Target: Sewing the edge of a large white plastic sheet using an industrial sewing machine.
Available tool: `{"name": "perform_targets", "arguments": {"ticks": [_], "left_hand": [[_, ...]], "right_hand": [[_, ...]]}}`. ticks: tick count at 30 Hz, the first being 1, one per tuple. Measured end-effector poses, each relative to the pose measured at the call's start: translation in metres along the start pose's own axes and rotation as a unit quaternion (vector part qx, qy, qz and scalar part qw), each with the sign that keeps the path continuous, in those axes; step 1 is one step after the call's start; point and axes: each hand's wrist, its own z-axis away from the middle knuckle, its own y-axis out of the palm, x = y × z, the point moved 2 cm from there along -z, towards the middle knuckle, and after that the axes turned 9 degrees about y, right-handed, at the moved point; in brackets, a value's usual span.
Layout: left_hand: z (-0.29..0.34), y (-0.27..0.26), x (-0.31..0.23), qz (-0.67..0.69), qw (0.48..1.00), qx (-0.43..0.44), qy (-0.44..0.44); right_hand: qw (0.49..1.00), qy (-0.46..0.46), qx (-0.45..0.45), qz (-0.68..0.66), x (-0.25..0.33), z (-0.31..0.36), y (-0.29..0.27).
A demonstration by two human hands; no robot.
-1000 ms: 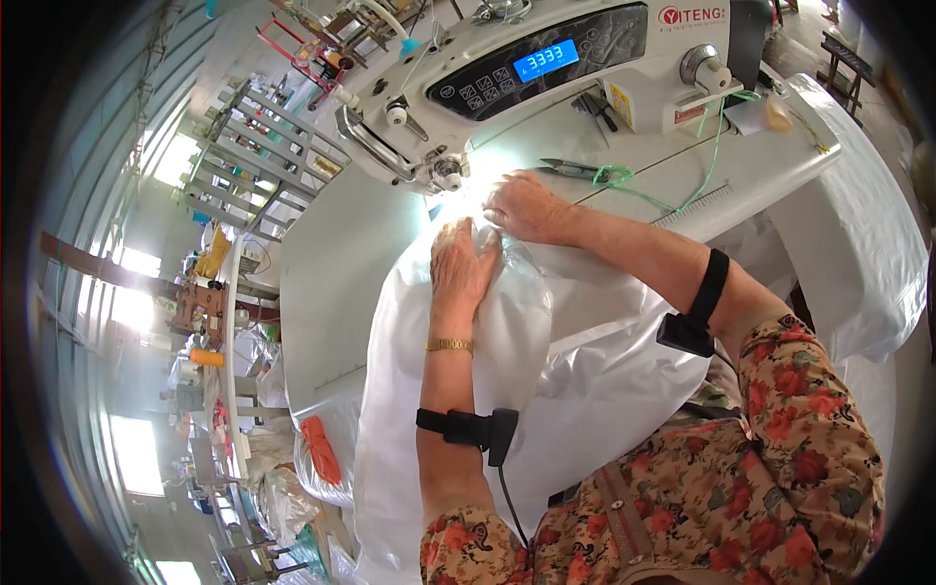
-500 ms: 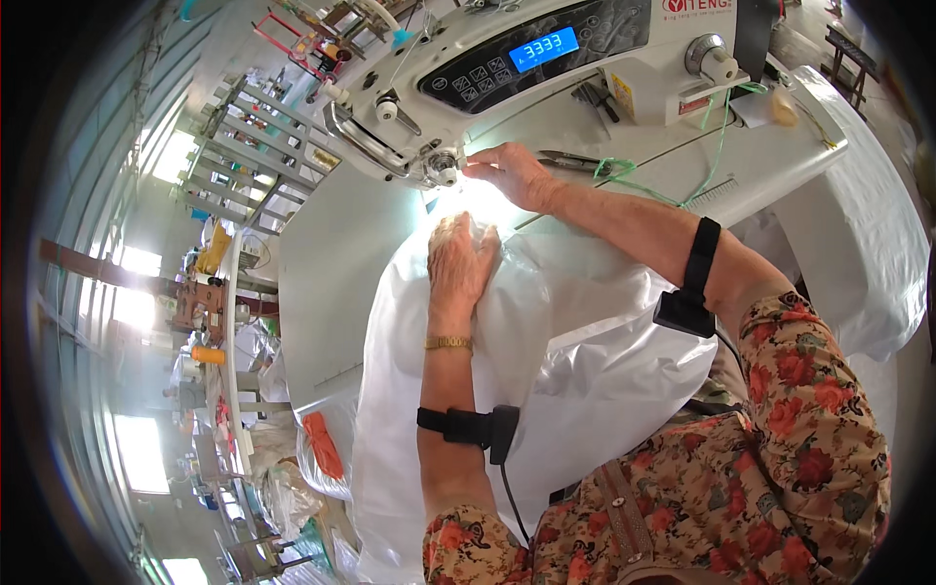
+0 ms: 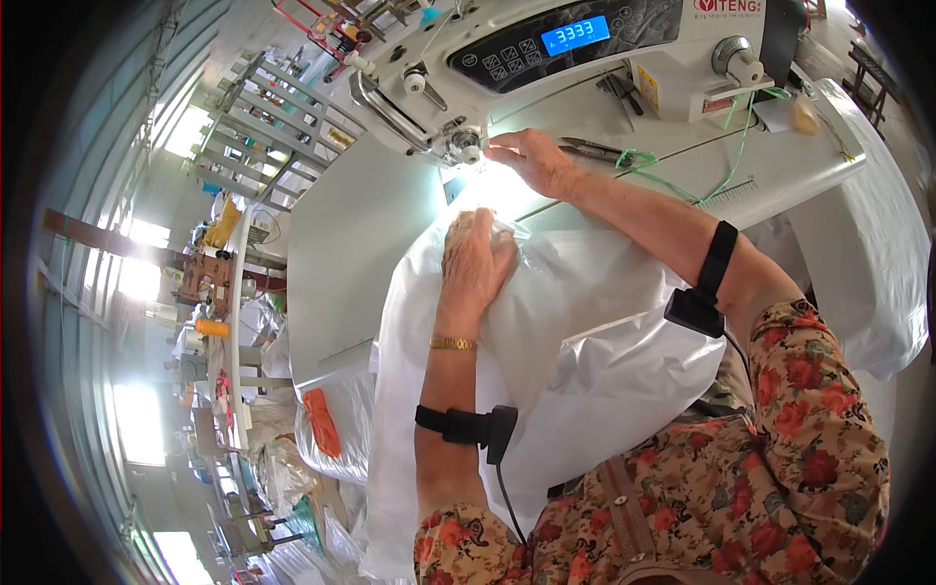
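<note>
Since the earlier frame, right hand (image 3: pixel 534 161) has advanced to the needle area of the white sewing machine (image 3: pixel 546 49), fingers loosely open. White fabric (image 3: pixel 585 331), smooth and crinkled, lies bunched across the pale grey machine table (image 3: pixel 361 234) toward the person's lap. Left hand (image 3: pixel 475 261) presses flat, fingers open, on its upper edge; metal snips (image 3: pixel 590 149) and green thread (image 3: pixel 673 175) lie beyond.

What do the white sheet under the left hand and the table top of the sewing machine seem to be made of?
The white sheet looks like thin plastic film or coated fabric: slightly glossy, with sharp creases. Which of the two, I cannot tell. The left hand lies flat on it. The table top looks like smooth laminate or painted board: pale, flat, evenly matte.
</note>
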Motion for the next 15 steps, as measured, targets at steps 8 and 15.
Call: {"name": "perform_targets", "arguments": {"ticks": [8,15], "left_hand": [[-0.009,0.006,0.014,-0.022,1.000,-0.020,-0.005],[-0.007,0.014,0.021,-0.009,1.000,-0.017,-0.009]], "right_hand": [[0.999,-0.018,0.008,0.042,0.003,0.003,0.002],[0.997,-0.046,-0.015,0.052,0.000,0.003,0.003]]}}
